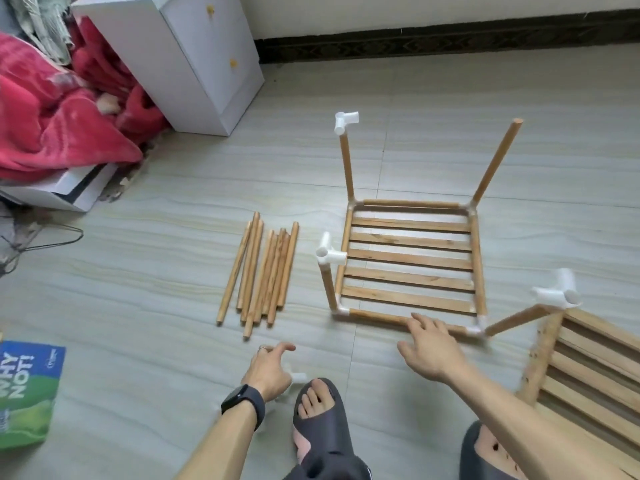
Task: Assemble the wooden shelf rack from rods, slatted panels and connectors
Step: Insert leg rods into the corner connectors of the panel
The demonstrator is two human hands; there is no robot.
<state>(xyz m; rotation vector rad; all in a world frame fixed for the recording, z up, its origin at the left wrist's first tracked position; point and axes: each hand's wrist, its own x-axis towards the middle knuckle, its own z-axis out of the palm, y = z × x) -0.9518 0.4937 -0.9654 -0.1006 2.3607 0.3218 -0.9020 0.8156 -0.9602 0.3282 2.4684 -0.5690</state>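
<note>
**Finding: partly built rack tier on the floor [173,306], your right hand on its front rod.**

Your right hand [433,351] is spread, its fingertips resting on the front rod [381,317] of the frame. The frame's slatted panel [412,277] lies flat inside four rods. Uprights rise from all four corners. Three carry white connectors on top, the back-right upright [498,161] is bare, and the front-right upright [512,320] leans outward. Your left hand [272,368] hangs low against a blurred white connector [297,378]; I cannot tell whether it grips that piece. The loose rods [263,271] lie bundled just left of the frame. A second slatted panel [595,368] lies at the right edge, beside your right forearm.
</note>
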